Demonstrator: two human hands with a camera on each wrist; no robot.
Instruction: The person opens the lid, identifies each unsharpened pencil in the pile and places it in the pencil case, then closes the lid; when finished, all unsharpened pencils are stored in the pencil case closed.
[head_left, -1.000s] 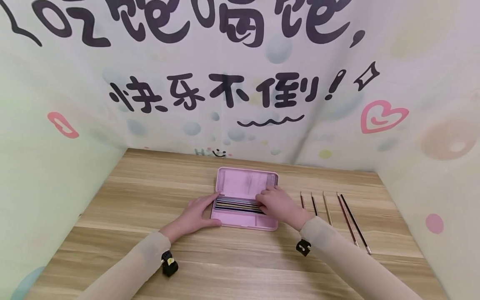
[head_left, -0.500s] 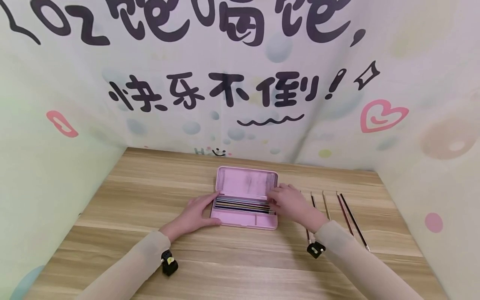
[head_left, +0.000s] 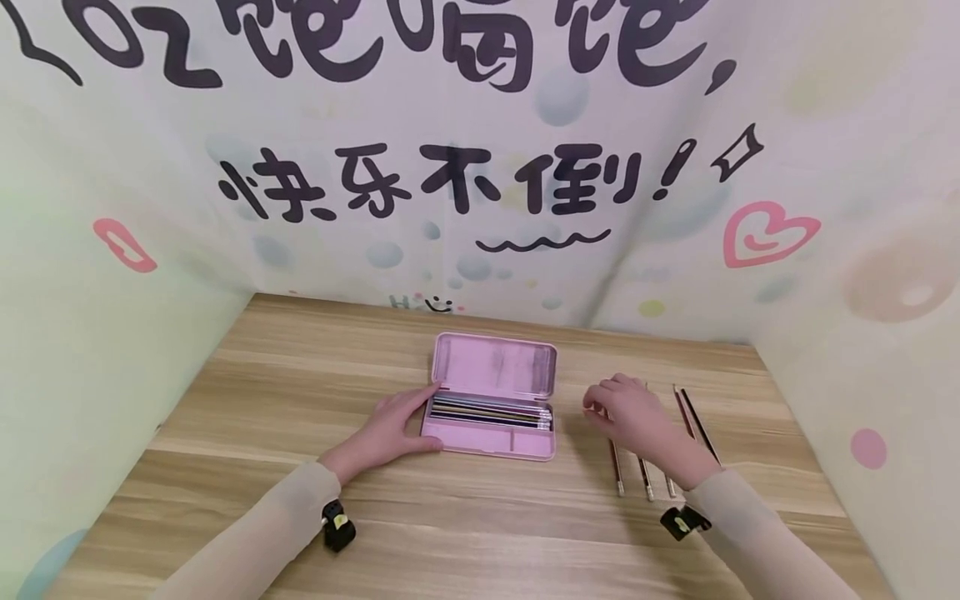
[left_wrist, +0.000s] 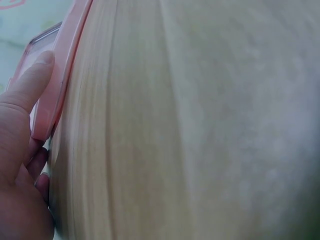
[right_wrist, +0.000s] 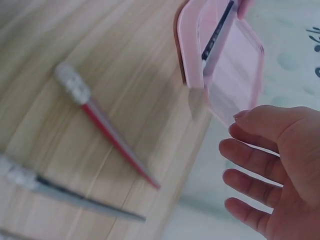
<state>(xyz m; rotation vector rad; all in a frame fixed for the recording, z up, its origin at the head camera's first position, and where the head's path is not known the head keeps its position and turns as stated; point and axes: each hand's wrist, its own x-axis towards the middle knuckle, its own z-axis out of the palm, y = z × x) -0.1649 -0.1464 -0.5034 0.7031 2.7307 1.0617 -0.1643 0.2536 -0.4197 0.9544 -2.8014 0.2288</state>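
Note:
An opened pink pencil case [head_left: 457, 440] lies on the table with its lid [head_left: 491, 362] tilted back. Several pencils [head_left: 487, 412] lie side by side in its tray, eraser ends to the right. My left hand [head_left: 382, 437] holds the case's left end, thumb at the front corner and index finger by the hinge; in the left wrist view the thumb [left_wrist: 32, 82] lies over the pink rim. To the right of the case, my right hand [head_left: 633, 421] hovers above loose pencils, its fingers loosely bent and holding nothing. A red pencil [right_wrist: 120, 137] lies below it in the right wrist view.
Several loose pencils lie in a spread row right of the case, among them a black pencil [head_left: 701, 427] at the far right. The wooden table [head_left: 480, 525] ends at a printed cloth backdrop [head_left: 337, 258] behind and on both sides.
My right hand has drawn back from the case to the right, over the loose pencils, uncovering the eraser ends in the tray. The left hand stays at the case.

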